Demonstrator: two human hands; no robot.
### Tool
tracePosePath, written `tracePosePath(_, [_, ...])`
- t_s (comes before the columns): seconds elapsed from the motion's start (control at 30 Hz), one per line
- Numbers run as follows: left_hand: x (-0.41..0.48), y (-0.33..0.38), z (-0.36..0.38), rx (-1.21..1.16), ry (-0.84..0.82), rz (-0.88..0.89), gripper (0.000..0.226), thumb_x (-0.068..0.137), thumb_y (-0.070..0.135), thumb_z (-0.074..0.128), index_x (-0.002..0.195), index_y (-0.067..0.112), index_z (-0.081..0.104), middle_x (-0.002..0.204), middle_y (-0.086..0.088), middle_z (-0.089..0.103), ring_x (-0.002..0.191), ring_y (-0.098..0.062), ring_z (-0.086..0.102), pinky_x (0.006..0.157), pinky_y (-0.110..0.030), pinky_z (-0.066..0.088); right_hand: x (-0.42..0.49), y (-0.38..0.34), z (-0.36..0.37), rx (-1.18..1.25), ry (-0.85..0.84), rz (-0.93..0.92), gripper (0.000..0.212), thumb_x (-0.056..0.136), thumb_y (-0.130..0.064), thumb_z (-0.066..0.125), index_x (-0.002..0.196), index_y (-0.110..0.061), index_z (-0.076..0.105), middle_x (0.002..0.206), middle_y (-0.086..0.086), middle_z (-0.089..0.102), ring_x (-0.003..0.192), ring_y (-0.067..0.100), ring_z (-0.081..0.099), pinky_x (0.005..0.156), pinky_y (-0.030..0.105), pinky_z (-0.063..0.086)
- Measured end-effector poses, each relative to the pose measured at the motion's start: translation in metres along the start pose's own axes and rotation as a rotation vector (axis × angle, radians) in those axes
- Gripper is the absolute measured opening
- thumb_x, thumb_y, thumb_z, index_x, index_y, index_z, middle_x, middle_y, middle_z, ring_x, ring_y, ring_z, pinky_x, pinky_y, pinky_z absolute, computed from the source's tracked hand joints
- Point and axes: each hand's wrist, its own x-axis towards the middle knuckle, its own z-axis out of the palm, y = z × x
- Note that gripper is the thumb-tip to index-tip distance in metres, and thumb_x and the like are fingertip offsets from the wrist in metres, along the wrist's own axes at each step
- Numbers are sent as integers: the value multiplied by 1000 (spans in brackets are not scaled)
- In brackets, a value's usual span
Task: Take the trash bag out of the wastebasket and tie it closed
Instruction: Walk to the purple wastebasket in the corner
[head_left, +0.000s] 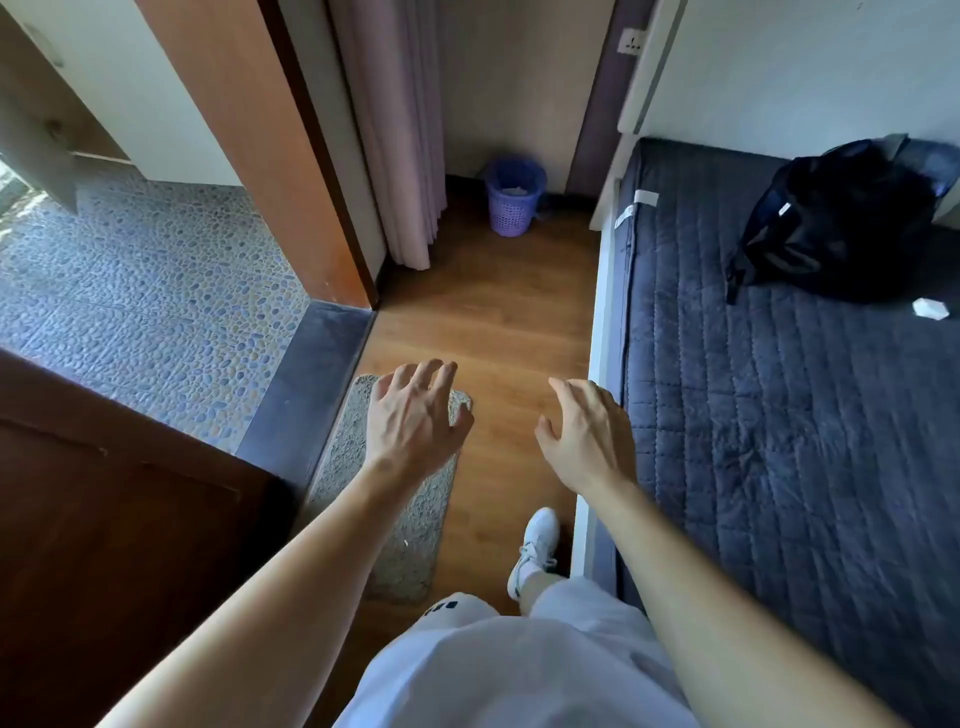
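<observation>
A purple plastic wastebasket (514, 196) stands on the wooden floor in the far corner, against the wall. A purple trash bag (519, 171) lines its rim, and pale rubbish shows inside. My left hand (415, 415) and my right hand (589, 434) are stretched out in front of me over the floor, well short of the basket. Both hands have their fingers spread and hold nothing.
A bed with a dark quilted cover (779, 415) runs along the right, with a black backpack (836, 223) on it. A curtain (400, 130) hangs left of the basket. A grey mat (395, 519) lies by a wooden door frame (291, 171); a pebble-tiled floor (145, 312) lies left.
</observation>
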Motion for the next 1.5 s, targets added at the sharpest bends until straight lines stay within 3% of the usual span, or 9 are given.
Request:
tracePosePath(0.47, [157, 51, 7, 39, 40, 64, 57, 86, 51, 43, 134, 21, 51, 134, -2, 60, 119, -26, 55, 95, -45, 44, 144, 72, -11, 66, 65, 32, 46, 79, -26, 62, 124, -14, 60, 111, 8, 64, 102, 31, 60, 84, 44, 51])
tracePosePath(0.87, [290, 95, 4, 46, 37, -36, 55, 83, 50, 46, 130, 22, 53, 134, -1, 60, 120, -27, 56, 95, -45, 44, 289, 135, -35, 55, 22, -48, 45, 80, -26, 64, 123, -14, 61, 109, 5, 65, 99, 30, 62, 85, 41, 50])
tracePosePath(1.13, [361, 96, 12, 41, 36, -39, 54, 81, 50, 46, 127, 23, 54, 131, 0, 62, 117, -26, 57, 94, -43, 45, 351, 151, -23, 101, -12, -31, 45, 78, -28, 61, 121, -14, 61, 107, 7, 63, 97, 31, 62, 83, 45, 52])
tracePosePath(1.33, [436, 79, 21, 18, 48, -35, 54, 81, 50, 47, 125, 21, 56, 129, 0, 63, 115, -27, 58, 93, -45, 46, 427, 154, 0, 147, -5, -5, 52, 78, -35, 45, 123, -13, 58, 109, 9, 61, 99, 33, 60, 84, 49, 52])
tracePosePath(1.5, [513, 50, 11, -4, 68, -28, 54, 81, 50, 45, 126, 22, 56, 127, -1, 63, 114, -27, 58, 93, -46, 46, 513, 141, 3, 136, -30, 4, 47, 78, -28, 55, 122, -10, 60, 109, 12, 61, 100, 35, 61, 86, 50, 51])
